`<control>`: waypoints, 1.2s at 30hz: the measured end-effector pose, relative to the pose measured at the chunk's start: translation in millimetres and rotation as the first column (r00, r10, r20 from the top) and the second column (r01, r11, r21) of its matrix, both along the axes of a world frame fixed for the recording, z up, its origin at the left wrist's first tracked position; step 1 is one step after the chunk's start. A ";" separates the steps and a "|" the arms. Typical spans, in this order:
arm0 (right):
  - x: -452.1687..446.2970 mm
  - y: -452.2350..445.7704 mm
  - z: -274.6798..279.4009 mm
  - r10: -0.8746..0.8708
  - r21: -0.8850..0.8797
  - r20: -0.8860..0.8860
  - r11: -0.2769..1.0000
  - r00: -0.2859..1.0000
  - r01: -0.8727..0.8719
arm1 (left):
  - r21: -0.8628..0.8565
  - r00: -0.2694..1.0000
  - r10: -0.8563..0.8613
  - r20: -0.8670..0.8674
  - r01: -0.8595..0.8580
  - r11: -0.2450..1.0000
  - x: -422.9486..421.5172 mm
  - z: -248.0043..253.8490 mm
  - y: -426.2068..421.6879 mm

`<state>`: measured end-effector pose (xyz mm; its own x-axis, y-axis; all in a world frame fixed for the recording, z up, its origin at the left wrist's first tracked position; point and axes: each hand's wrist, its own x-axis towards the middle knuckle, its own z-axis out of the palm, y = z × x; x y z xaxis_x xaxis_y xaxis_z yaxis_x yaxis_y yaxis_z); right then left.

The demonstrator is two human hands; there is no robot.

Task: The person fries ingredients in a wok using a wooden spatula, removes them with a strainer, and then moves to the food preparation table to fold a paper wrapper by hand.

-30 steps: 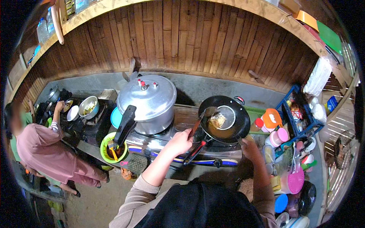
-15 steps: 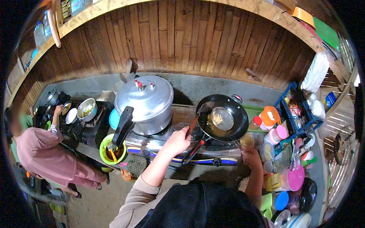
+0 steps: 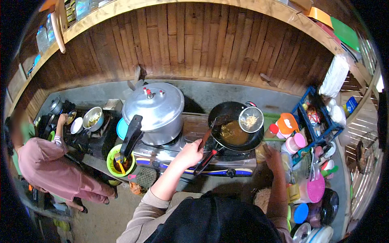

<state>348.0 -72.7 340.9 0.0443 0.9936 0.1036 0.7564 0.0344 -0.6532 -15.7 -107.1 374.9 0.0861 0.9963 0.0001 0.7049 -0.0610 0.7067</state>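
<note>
My left hand (image 3: 191, 154) is closed round the reddish-brown handle of a spatula (image 3: 208, 135); its dark blade reaches into the left side of a black wok (image 3: 223, 110). Brown oil (image 3: 237, 138) with some pale bits pools at the wok's bottom. At the right, my right hand (image 3: 274, 157) is closed, gripping a round mesh strainer (image 3: 245, 126) by its handle, which is hard to make out. Pale fried strips (image 3: 252, 120) lie in the strainer, held over the wok's right rim. The wok's red-and-black handle (image 3: 210, 158) points toward me, below my left hand.
A large pressure cooker (image 3: 156, 109) stands on the stove (image 3: 190, 162) left of the wok. A green bowl (image 3: 110, 160) holds a brush and dark liquid. Jars and tubs (image 3: 310, 190) crowd the right, beside a blue rack (image 3: 318, 135). Another person (image 3: 52, 166) stands at a stove on the left.
The strainer has risen from the wok's middle and shifted right to its rim, carrying the pale strips. My right hand has moved slightly right. My left hand stays in place with the spatula.
</note>
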 end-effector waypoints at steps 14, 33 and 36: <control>51.3 43.8 -70.2 0.537 0.131 0.471 0.742 0.700 -0.658 | -0.060 1.000 0.009 -0.010 -0.009 0.998 -5.8 8.5 -11.9; 26.1 5.9 -67.3 0.033 -0.114 -0.514 0.988 0.857 -0.106 | 0.047 0.999 0.024 0.042 -0.026 0.999 -0.2 4.4 -10.9; 9.4 -3.4 -55.6 -0.099 -0.244 -0.661 0.966 0.744 -0.089 | -0.061 0.999 0.027 0.026 -0.025 0.998 7.0 6.3 -9.1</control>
<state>357.5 -76.1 285.3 0.0136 0.9801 -0.1982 0.1266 -0.1984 -0.9719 -8.6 -116.2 381.2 0.0609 0.9964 -0.0586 0.6868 0.0007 0.7269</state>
